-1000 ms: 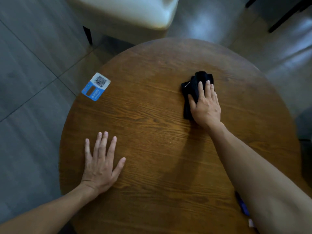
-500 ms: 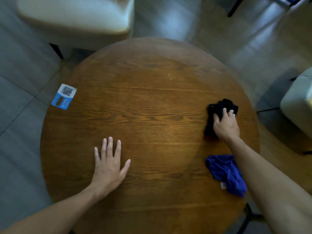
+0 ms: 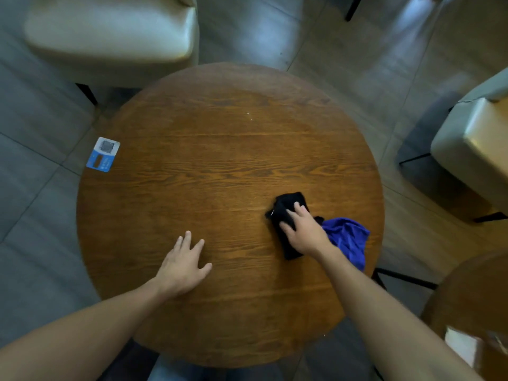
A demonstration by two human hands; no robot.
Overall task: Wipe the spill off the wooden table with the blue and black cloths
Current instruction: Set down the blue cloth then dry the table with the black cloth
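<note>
A round wooden table [image 3: 220, 166] fills the middle of the head view. My right hand [image 3: 305, 232] presses flat on a folded black cloth [image 3: 286, 215] at the table's right side, fingers spread over it. A crumpled blue cloth [image 3: 349, 237] lies just right of that hand, near the table's right edge, touching the black cloth. My left hand [image 3: 181, 265] rests flat on the wood at the near left, fingers apart, holding nothing. A tiny white speck [image 3: 248, 113] shows on the far part of the tabletop; no clear spill is visible.
A blue and white QR-code card [image 3: 103, 154] sits at the table's left edge. Cream padded chairs stand behind the table [image 3: 110, 31] and at the right [image 3: 472, 144]. A second wooden table [image 3: 472, 298] shows at the lower right. The floor is grey tile.
My right hand has dragged the black cloth from the table's far middle toward the near right, ending beside the blue cloth. The camera view has pulled back. My left hand stays flat on the wood.
</note>
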